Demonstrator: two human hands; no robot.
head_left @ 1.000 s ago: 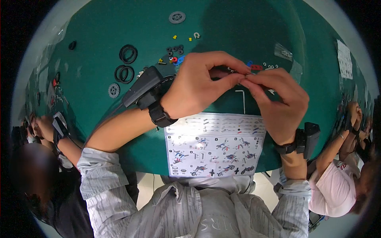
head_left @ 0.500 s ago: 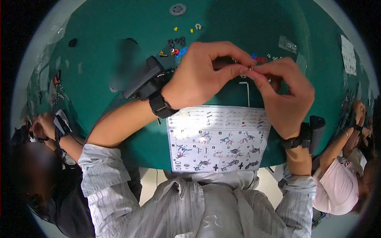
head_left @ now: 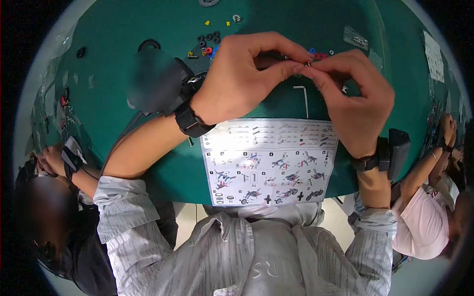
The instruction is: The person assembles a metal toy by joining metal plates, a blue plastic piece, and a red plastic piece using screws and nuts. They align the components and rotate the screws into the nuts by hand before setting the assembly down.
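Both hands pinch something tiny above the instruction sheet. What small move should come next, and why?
Probably press the fingertips gently together to seat the tiny part. The left hand and right hand both pinch it, whether it is joined is too small to tell, and the hex key lies untouched by the instruction sheet.

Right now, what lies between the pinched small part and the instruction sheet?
In the head view, an L-shaped metal key lies there on the green table.

Green table (head_left: 296, 19), instruction sheet (head_left: 269, 160), hex key (head_left: 303, 96)
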